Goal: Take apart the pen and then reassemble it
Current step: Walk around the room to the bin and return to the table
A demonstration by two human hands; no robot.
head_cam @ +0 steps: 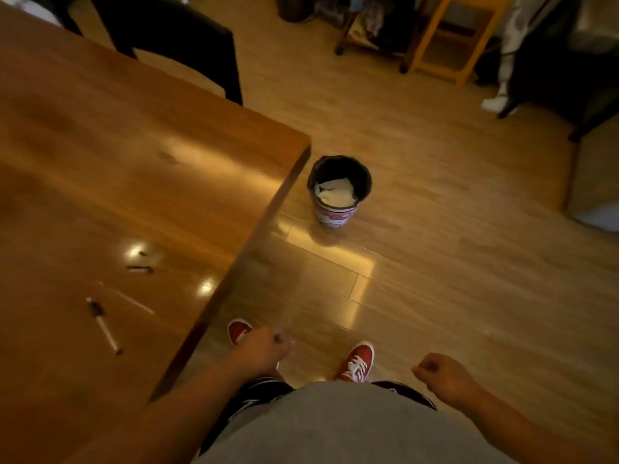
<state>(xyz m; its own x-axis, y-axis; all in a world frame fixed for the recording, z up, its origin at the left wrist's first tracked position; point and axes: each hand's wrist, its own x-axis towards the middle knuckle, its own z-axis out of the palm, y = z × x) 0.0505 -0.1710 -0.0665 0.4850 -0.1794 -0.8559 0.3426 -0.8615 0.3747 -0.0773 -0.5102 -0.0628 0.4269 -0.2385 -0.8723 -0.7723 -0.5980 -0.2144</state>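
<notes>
The pen lies in pieces on the wooden table (100,169) near its right edge. A pale barrel with a dark grip (103,324) lies nearest me. A thin clear refill (134,301) rests just right of it, a short dark piece (140,269) lies farther back, and a tiny part (143,253) sits beyond that. My left hand (266,346) hangs off the table over the floor, fingers curled with nothing seen in them. My right hand (442,375) is curled the same way, far right of the table. Both hands are away from the parts.
A small waste bin (338,192) with white paper stands on the floor beside the table corner. A dark chair (187,45) sits at the table's far side. A yellow stool (452,38) and other furniture stand at the back. My red shoes (356,361) are on the wooden floor.
</notes>
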